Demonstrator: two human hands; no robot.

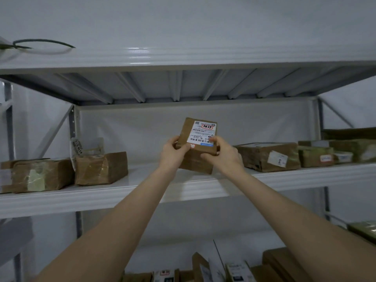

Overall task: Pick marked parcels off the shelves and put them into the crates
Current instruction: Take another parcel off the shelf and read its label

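Note:
A small brown cardboard parcel (198, 143) with a white shipping label circled in red marker is tilted up above the middle shelf (122, 192). My left hand (173, 153) grips its lower left corner, thumb on the front. My right hand (222, 154) grips its lower right side, thumb over the label's bottom edge. Both arms reach up and forward. No crate is in view.
More taped brown parcels lie on the same shelf: two at the left (42, 175) (100, 168), one at the right (268, 156), and several further right (325, 154). An upper shelf (183, 58) overhangs. Boxes stand on the lower shelf (234, 269).

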